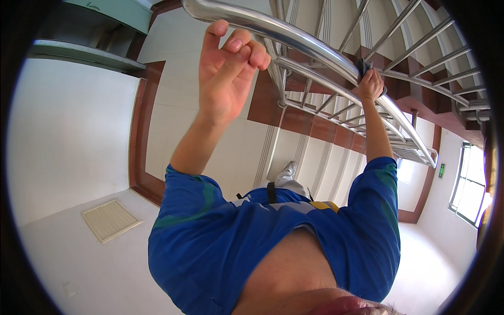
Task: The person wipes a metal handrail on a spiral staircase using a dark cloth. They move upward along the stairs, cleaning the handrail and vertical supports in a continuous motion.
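My left hand [230, 67] is raised, palm towards the camera, its fingers loosely curled and the thumb near the fingertips. Nothing shows in it. It overlaps the stainless steel handrail [291, 31] near its upper left end; whether it touches the rail is unclear. At the right, my right hand [371, 83] presses a dark cloth [363, 67] around the same tubular handrail. Part of the cloth also shows below the hand.
Metal balusters [356, 25] and a lower rail [315, 73] run beside the stairs [311, 157], which have grooved step edges. One shoe [289, 168] is near the top step edge. A white wall [75, 130] stands left, a window [468, 181] far right.
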`<state>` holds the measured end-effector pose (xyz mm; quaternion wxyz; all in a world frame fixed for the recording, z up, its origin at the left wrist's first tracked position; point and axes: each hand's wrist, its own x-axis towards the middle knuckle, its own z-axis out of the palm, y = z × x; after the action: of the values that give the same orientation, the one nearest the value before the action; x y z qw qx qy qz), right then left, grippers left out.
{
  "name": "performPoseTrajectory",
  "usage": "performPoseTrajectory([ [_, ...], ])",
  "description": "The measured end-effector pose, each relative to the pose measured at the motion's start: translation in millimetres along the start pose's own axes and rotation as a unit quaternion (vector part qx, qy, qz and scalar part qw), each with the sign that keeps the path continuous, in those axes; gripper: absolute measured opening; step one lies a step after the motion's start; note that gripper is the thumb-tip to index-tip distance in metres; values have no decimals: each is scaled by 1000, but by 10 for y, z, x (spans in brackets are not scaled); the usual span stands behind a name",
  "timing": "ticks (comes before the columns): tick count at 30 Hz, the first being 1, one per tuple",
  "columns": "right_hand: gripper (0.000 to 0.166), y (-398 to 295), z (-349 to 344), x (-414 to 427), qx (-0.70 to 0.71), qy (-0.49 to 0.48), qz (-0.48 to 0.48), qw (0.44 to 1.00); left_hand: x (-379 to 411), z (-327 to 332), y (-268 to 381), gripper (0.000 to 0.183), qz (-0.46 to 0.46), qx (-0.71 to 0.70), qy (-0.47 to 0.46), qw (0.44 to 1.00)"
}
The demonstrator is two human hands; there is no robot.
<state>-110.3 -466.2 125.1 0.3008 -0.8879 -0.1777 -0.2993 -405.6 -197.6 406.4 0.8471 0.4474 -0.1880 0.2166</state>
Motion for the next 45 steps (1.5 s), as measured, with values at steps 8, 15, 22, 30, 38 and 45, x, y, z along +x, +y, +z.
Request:
performPoseTrajectory([
  [8, 32, -24, 15, -23, 14, 39, -4, 999, 34, 1, -118, 36, -17, 13, 26, 999],
  [15, 31, -62, -19, -6, 12, 33, -6, 999, 88, 90, -104, 31, -41, 66, 48, 996],
  [22, 28, -114, -53, 15, 23, 46, -9, 999, 177, -201, -113, 33, -7, 124, 53, 991],
  [30, 31, -93, -74, -7, 19, 8, 10, 1000, 1640, -1591, 654, 33, 123, 839, -14, 530],
  [38, 24, -28, -161, -99, 53, 0, 3, 999, 1876, -2101, 490, 56, -22, 903, -45, 426],
  [45, 65, -775, -497, -291, 90, -59, -186, 977, 1924, -2049, 439, 62, -71, 860, 35, 504],
])
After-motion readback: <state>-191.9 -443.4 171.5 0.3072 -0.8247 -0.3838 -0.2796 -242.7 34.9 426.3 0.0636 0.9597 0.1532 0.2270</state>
